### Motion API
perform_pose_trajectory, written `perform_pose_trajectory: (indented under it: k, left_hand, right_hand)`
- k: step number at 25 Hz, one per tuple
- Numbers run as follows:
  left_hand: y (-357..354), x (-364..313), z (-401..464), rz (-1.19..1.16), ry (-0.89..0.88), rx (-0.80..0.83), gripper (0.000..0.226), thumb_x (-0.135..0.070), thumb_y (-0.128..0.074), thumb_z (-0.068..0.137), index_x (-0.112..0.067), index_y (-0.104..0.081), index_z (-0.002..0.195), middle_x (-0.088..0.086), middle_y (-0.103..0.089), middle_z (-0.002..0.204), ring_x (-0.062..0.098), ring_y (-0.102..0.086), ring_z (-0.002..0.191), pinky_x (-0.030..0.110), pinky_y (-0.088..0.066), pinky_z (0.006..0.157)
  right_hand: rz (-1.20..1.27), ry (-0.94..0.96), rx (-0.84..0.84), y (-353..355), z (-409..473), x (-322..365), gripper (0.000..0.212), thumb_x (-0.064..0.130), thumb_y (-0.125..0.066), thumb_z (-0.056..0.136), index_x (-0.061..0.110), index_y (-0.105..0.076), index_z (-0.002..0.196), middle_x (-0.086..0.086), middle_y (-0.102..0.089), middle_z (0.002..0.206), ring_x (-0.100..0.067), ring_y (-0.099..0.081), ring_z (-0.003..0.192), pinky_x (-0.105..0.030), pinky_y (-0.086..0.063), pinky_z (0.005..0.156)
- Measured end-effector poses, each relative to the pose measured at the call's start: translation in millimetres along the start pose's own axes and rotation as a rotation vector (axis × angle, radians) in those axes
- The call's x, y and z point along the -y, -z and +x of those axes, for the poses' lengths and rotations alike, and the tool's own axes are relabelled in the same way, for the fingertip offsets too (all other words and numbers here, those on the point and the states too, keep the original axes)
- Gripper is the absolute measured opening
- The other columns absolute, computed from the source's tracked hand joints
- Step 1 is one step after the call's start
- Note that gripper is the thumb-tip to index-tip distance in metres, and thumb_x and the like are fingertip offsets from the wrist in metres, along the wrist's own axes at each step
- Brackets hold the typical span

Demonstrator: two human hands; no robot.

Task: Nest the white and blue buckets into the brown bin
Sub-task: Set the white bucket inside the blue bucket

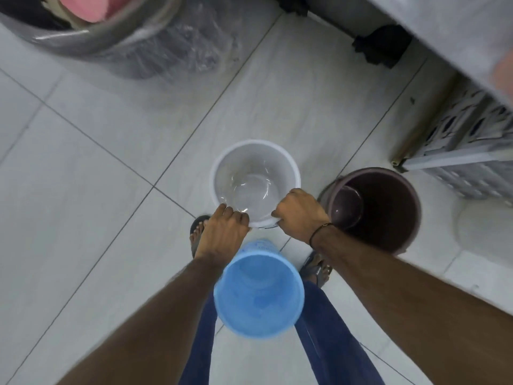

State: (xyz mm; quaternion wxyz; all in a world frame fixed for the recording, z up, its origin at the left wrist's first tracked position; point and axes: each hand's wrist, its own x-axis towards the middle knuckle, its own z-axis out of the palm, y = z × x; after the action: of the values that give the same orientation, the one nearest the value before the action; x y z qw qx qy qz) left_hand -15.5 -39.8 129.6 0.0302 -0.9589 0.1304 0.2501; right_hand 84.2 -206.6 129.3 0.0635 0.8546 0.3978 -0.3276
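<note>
The white bucket (pixel 251 173) is upright over the tiled floor, mouth up and empty. My left hand (pixel 222 232) grips its near rim on the left side, and my right hand (pixel 298 215) grips the near rim on the right. The blue bucket (pixel 258 295) is closer to me, between my legs, its open mouth facing the camera. The brown bin (pixel 388 218) stands upright on the floor just right of the white bucket, with a small round purple piece inside against its left wall.
A large grey tub (pixel 116 48) wrapped in clear plastic stands at the top left. A perforated grey crate (pixel 472 151) and a metal bar sit under a counter at the right. My sandalled feet (pixel 316 269) are beside the blue bucket.
</note>
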Motion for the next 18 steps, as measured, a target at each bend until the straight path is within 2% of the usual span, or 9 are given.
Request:
perform_pose_trajectory:
  k: [2,4,7,10,12,15,18]
  left_hand:
    - [58,-21,-65,-0.043,0.058,-0.029,0.025,-0.014,-0.037,0.086,-0.013,-0.062,0.089,0.007,-0.069,0.078,0.029,-0.063,0.081,0.04,-0.046,0.091]
    - [94,-52,-123,-0.041,0.091,0.008,0.011,-0.01,-0.056,0.08,-0.015,-0.065,0.084,0.005,-0.069,0.074,0.028,-0.064,0.077,0.039,-0.049,0.088]
    - [103,-94,-186,-0.087,0.068,0.162,0.017,-0.005,-0.074,0.066,-0.016,-0.067,0.077,0.002,-0.067,0.067,0.026,-0.065,0.069,0.038,-0.055,0.08]
    - [52,-123,-217,-0.08,-0.031,0.297,0.021,-0.012,-0.081,0.059,-0.019,-0.067,0.073,-0.001,-0.065,0.063,0.023,-0.064,0.065,0.036,-0.056,0.074]
    - [5,-135,-217,-0.067,-0.053,0.35,0.02,-0.013,-0.082,0.06,-0.018,-0.068,0.074,0.001,-0.067,0.065,0.022,-0.064,0.068,0.035,-0.056,0.076]
    - [-97,-142,-198,-0.137,-0.036,0.325,0.017,-0.006,-0.071,0.082,-0.011,-0.066,0.098,0.009,-0.071,0.095,0.028,-0.062,0.096,0.041,-0.046,0.098]
    - [-167,-145,-189,-0.167,0.006,0.325,0.014,-0.011,-0.06,0.091,-0.013,-0.066,0.103,0.007,-0.07,0.106,0.028,-0.057,0.104,0.039,-0.042,0.1]
  right_hand:
    - [-0.006,0.035,0.017,49,-71,25,0.022,0.02,-0.06,0.087,0.027,-0.077,0.1,-0.001,-0.073,0.089,-0.028,-0.062,0.094,-0.031,-0.046,0.084]
    - [-0.041,0.111,-0.003,72,-133,49,0.021,0.021,-0.061,0.086,0.027,-0.077,0.099,-0.002,-0.075,0.089,-0.028,-0.063,0.093,-0.033,-0.046,0.087]
    - [-0.102,0.144,0.055,61,-194,80,0.02,0.018,-0.062,0.086,0.023,-0.077,0.096,-0.002,-0.075,0.088,-0.027,-0.064,0.091,-0.034,-0.045,0.084]
    - [-0.075,0.105,0.144,-6,-218,110,0.021,0.011,-0.059,0.086,0.021,-0.075,0.095,-0.004,-0.073,0.09,-0.029,-0.061,0.093,-0.037,-0.045,0.09]
    - [-0.031,0.053,0.205,-62,-217,124,0.024,0.007,-0.055,0.086,0.018,-0.073,0.097,-0.007,-0.072,0.094,-0.031,-0.059,0.097,-0.038,-0.043,0.095]
    - [0.045,-0.029,0.212,-163,-185,142,0.028,0.006,-0.052,0.087,0.018,-0.073,0.101,-0.006,-0.072,0.099,-0.03,-0.058,0.102,-0.037,-0.043,0.097]
    - [0.136,-0.084,0.218,-225,-163,166,0.028,0.012,-0.057,0.087,0.02,-0.071,0.11,-0.005,-0.071,0.106,-0.028,-0.057,0.107,-0.037,-0.043,0.102]
